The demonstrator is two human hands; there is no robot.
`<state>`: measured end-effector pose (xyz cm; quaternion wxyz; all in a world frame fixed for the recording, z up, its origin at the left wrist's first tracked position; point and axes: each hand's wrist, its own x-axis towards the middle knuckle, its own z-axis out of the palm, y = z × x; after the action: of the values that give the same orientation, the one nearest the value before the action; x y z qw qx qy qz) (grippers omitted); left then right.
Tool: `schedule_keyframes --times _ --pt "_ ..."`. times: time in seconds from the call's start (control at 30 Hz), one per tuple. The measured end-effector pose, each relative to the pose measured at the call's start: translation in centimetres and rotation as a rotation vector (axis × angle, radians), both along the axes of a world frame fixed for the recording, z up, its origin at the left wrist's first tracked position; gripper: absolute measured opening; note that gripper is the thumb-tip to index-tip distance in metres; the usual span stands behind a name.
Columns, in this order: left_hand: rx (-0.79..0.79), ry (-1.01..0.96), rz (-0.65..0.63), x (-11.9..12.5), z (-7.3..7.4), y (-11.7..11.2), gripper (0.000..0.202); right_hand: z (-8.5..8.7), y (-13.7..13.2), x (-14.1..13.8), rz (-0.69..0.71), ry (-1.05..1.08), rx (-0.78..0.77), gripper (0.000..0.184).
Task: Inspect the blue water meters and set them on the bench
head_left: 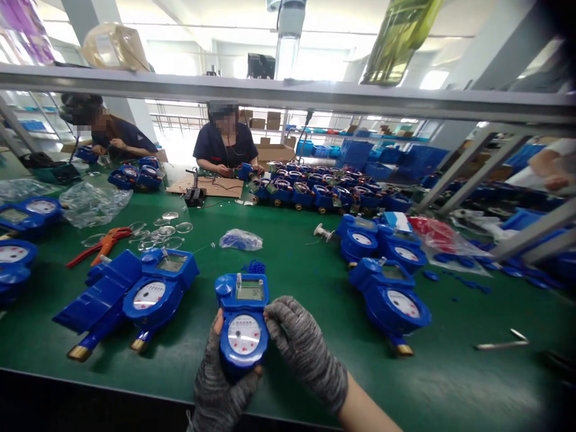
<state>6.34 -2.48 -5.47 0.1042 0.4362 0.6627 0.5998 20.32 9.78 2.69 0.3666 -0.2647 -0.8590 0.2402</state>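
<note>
Blue meter [245, 345] sits near the table's front edge, face up, its lower body cupped in the left hand [220, 384], which grips it from below in a grey fingerless glove, one bare digit showing at the left side and another at the lower right. The right hand [299, 342], gloved alike, has its fingers drawn together against the meter's right edge, just beside the display; whether they pinch anything small I cannot tell. Just beyond the meter, on the green table [297, 282], lie a pile of small blue pieces [255, 266] and a clear bag [240, 240]. To the left, two more blue meters with brass ends stand near clear discs [166, 231] and orange-handled pliers [108, 243]; to the right are a cluster of three meters, a white spool [323, 232], a red bag [429, 233] and a bent metal key [501, 344]. Across the table, two people in dark clothing work beside rows of meters with exposed wiring [324, 189], and a third person's arm shows at far right. A pale shelf [288, 90] spans overhead, with pillars and bright windows behind
</note>
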Motion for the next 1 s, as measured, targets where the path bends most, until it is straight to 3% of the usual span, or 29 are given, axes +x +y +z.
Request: schedule_keyframes --times 0.1,0.23,0.33,0.6,0.8,0.9,1.0 --pt "-0.001 -0.006 -0.057 -0.1 -0.3 0.0 0.091 0.3 0.0 0.2 0.051 0.004 -0.125 0.013" --pt "0.015 -0.031 -0.039 -0.2 -0.8 0.0 0.095 0.8 0.5 -0.1 0.060 0.033 -0.359 0.009" --pt "0.030 -0.063 -0.046 -0.1 -0.9 -0.1 0.093 0.9 0.8 -0.3 0.066 0.022 -0.430 0.007" --pt "-0.006 -0.044 -0.036 -0.2 -0.8 -0.3 0.098 0.2 0.3 -0.7 0.015 0.097 -0.417 0.008" --pt "-0.005 -0.028 -0.030 -0.1 -1.1 -0.2 0.099 0.0 0.5 -0.6 0.059 0.079 -0.368 0.008" --pt "-0.015 0.011 -0.004 0.0 -1.0 -0.3 0.099 0.1 0.5 -0.1 0.082 0.058 -0.259 0.007" --pt "-0.019 0.057 0.011 -0.1 -1.0 -0.4 0.099 0.5 0.4 0.5 0.125 -0.026 0.001 0.012"
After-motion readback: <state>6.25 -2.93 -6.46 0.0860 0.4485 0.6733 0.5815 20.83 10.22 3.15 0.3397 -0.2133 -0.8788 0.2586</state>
